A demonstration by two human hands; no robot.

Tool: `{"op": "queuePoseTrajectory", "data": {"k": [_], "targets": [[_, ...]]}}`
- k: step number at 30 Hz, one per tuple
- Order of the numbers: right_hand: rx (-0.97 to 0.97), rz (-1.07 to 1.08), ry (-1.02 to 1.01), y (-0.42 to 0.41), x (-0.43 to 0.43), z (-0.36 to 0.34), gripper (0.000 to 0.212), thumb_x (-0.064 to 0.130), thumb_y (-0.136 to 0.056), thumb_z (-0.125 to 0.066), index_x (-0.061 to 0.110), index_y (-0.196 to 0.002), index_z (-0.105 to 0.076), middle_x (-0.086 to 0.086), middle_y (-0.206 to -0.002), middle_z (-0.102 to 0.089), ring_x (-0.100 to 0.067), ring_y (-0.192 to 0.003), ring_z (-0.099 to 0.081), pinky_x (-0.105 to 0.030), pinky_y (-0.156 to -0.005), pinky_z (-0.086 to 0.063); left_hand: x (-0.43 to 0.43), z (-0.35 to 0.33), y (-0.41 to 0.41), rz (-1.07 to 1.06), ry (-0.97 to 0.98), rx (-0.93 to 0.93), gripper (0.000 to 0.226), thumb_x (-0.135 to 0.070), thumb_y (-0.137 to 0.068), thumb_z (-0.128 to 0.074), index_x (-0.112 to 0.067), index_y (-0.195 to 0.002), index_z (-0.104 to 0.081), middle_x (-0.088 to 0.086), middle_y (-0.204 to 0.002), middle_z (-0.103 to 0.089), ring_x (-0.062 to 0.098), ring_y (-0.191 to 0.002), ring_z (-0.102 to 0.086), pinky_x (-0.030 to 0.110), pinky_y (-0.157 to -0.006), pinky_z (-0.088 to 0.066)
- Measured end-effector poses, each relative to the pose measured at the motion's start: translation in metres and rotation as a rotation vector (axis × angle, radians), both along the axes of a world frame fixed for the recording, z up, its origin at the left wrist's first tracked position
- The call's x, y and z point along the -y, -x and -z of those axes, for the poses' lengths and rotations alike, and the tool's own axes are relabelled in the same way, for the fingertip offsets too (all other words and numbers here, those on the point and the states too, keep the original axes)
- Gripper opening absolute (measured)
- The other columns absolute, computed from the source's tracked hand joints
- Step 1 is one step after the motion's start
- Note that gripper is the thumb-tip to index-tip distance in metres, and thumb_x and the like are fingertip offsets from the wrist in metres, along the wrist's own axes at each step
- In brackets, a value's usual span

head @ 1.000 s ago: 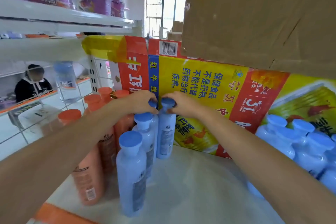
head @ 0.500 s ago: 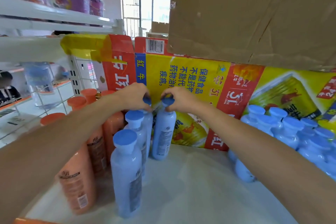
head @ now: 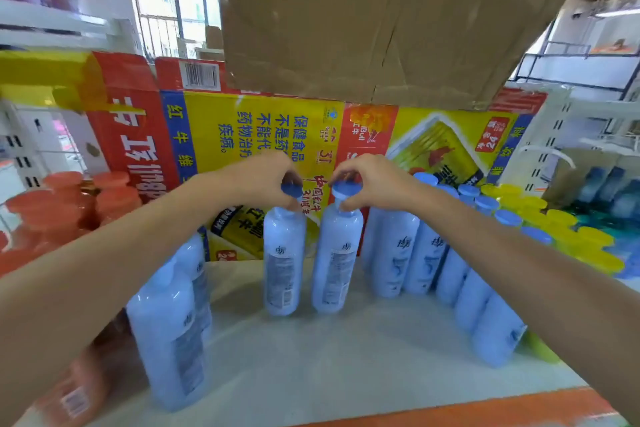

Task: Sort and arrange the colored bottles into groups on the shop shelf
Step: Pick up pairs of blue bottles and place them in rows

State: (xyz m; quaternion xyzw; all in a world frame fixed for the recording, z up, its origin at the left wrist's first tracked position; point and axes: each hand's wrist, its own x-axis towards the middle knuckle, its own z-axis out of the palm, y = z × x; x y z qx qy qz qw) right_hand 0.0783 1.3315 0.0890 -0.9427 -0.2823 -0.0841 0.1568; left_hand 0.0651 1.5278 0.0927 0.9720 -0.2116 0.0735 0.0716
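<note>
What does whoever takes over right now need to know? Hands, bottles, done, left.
Left hand: pinching the blue cap of a pale blue plastic bottle, mid-shelf.
Right hand: pinching the cap of a second pale blue bottle beside it. Whether either is lifted off the white shelf board is unclear.
Done: blue group packed at right, yellow-capped bottles behind it; orange bottles grouped far left.
Left: probably join the two held bottles to the blue group, then the two blue bottles at near left beside the orange ones.
</note>
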Motion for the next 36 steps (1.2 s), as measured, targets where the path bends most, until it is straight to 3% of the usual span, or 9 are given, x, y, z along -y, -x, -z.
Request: {"op": "queuePoseTrajectory", "data": {"k": [7, 13, 23, 27, 30, 32, 35, 36], "targets": [[-0.095, 0.094, 0.01, 0.021, 0.074, 0.004, 0.034, 0.019, -0.074, -0.075, 0.018, -0.107, -0.065, 0.002, -0.099, -0.059, -0.01, -0.092, -0.053, -0.011, -0.061, -0.033, 0.073, 0.006, 0.001, 0.153, -0.001, -0.03, 0.045, -0.036, -0.077, -0.071, -0.015, -0.115, -0.061, 0.0, -0.11, -0.061, 0.009, -0.085, -0.047, 0.017, -0.061, -0.032], [-0.102, 0.104, 0.044, 0.025, 0.122, 0.007, 0.036, 0.019, -0.073, -0.076, 0.018, -0.108, -0.066, 0.004, -0.095, -0.054, -0.007, -0.087, -0.049, -0.006, -0.058, -0.033, 0.122, 0.01, -0.003, 0.255, 0.013, -0.081, 0.042, -0.034, -0.075, -0.072, -0.017, -0.112, -0.062, -0.002, -0.11, -0.064, 0.008, -0.086, -0.051, 0.018, -0.072, -0.036], [-0.14, -0.019, -0.015, -0.007, 0.158, 0.026, 0.036, 0.021, -0.07, -0.077, 0.022, -0.104, -0.065, 0.002, -0.109, -0.064, -0.002, -0.087, -0.049, -0.022, -0.068, -0.038, 0.157, 0.02, -0.014, 0.208, 0.009, -0.083, 0.042, -0.038, -0.076, -0.069, -0.022, -0.114, -0.061, -0.005, -0.108, -0.061, 0.006, -0.086, -0.048, 0.018, -0.073, -0.035], [-0.14, -0.097, -0.036, -0.015, 0.167, 0.032, 0.035, 0.02, -0.072, -0.075, 0.022, -0.106, -0.064, 0.001, -0.107, -0.063, -0.003, -0.088, -0.047, -0.027, -0.073, -0.041, 0.159, 0.025, -0.009, 0.135, 0.141, -0.101, 0.039, -0.031, -0.076, -0.072, -0.021, -0.112, -0.063, -0.011, -0.101, -0.058, 0.004, -0.087, -0.048, 0.007, -0.066, -0.036], [-0.105, -0.142, -0.038, -0.019, 0.173, 0.035, 0.035, 0.02, -0.073, -0.074, 0.025, -0.106, -0.064, 0.001, -0.104, -0.062, -0.001, -0.086, -0.047, -0.029, -0.075, -0.043, 0.158, 0.028, -0.003, 0.085, 0.248, -0.106, 0.039, -0.026, -0.073, -0.075, -0.02, -0.11, -0.065, -0.021, -0.087, -0.051, -0.002, -0.074, -0.047, -0.001, -0.064, -0.034], [-0.115, -0.194, -0.042, -0.019, 0.177, 0.036, 0.035, 0.019, -0.073, -0.073, 0.031, -0.104, -0.064, 0.0, -0.097, -0.059, 0.003, -0.077, -0.047, -0.025, -0.068, -0.039, 0.159, 0.029, 0.001, 0.066, 0.272, -0.113, 0.039, -0.025, -0.072, -0.076, -0.023, -0.109, -0.065, -0.022, -0.084, -0.046, -0.002, -0.075, -0.047, 0.005, -0.067, -0.037], [-0.175, -0.285, -0.008, -0.017, 0.179, 0.032, 0.038, 0.012, -0.073, -0.071, 0.038, -0.097, -0.058, 0.004, -0.089, -0.054, 0.0, -0.068, -0.044, -0.016, -0.059, -0.031, 0.16, 0.029, 0.005, 0.056, 0.268, -0.114, 0.04, -0.024, -0.072, -0.076, -0.023, -0.11, -0.065, -0.01, -0.092, -0.054, 0.01, -0.087, -0.051, 0.019, -0.082, -0.043], [-0.187, -0.31, 0.015, -0.016, 0.179, 0.03, 0.039, 0.01, -0.074, -0.071, 0.038, -0.097, -0.057, 0.007, -0.09, -0.054, 0.0, -0.07, -0.044, -0.015, -0.06, -0.032, 0.161, 0.029, 0.006, 0.059, 0.269, -0.11, 0.04, -0.023, -0.072, -0.076, -0.023, -0.11, -0.065, -0.008, -0.095, -0.055, 0.011, -0.089, -0.051, 0.016, -0.082, -0.042]]}}
